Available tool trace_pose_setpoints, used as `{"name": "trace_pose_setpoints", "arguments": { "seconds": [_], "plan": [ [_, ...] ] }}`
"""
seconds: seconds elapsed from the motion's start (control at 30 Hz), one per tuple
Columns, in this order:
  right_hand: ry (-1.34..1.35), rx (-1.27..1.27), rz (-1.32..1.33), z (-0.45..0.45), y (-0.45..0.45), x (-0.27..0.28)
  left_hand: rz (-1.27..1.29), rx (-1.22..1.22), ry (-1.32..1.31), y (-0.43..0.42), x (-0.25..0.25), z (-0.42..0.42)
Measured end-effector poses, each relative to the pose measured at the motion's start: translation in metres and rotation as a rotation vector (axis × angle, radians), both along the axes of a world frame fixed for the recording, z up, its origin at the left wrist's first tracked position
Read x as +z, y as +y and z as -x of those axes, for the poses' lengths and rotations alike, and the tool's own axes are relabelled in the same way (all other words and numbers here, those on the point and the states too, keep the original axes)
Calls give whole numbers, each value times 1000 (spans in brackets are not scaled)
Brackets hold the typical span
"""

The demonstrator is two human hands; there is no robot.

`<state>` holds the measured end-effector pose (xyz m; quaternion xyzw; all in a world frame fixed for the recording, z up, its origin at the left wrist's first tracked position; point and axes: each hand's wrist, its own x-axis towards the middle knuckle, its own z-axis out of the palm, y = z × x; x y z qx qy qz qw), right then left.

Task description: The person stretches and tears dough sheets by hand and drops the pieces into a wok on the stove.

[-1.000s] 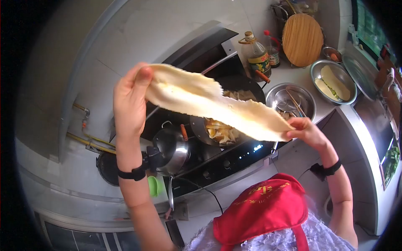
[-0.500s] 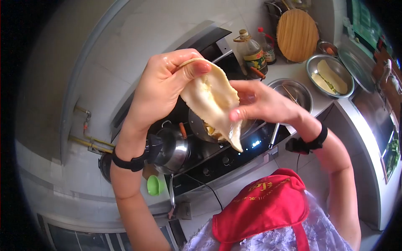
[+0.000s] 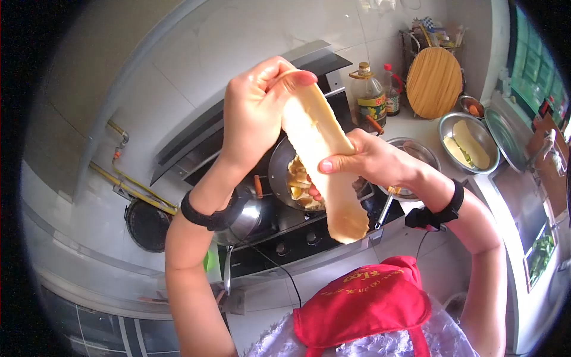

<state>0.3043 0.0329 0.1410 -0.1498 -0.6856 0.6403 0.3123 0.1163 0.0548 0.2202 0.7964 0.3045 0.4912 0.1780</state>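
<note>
A long flat strip of dough (image 3: 312,126) hangs slantwise between my hands, pale with uneven edges. My left hand (image 3: 257,107) pinches its upper end between thumb and fingers. Around its middle, my right hand (image 3: 369,159) is closed, thumb on the front and fingertips showing behind. The lower end (image 3: 348,220) dangles free. Below and behind the dough is a dark wok (image 3: 279,178) on the stove, holding chunks of yellowish food (image 3: 299,185); the strip hides part of it.
A steel pot (image 3: 241,217) stands on the stove's left side. To the right are a metal bowl with dough pieces (image 3: 445,122), another steel bowl (image 3: 431,157) partly behind my wrist, an oil bottle (image 3: 372,98), a red-capped bottle (image 3: 392,92) and a round wooden board (image 3: 434,83).
The dough strip has become longer and straighter, its lower end now hanging lower. My right hand has moved down and closed around the strip's middle. The camera view has shifted slightly.
</note>
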Motion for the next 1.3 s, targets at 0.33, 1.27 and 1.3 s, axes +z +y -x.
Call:
{"name": "trace_pose_setpoints", "arguments": {
  "seconds": [0.33,1.27,1.3],
  "plan": [
    [-102,-30,118,3,-10,-49,-33,207,-270,26,36,39],
    [-390,-453,-87,-32,5,21,727,-264,-240,8,-85,-8],
    [-454,-452,-191,-27,0,26,723,-258,-229,10,-86,-11]
  ]
}}
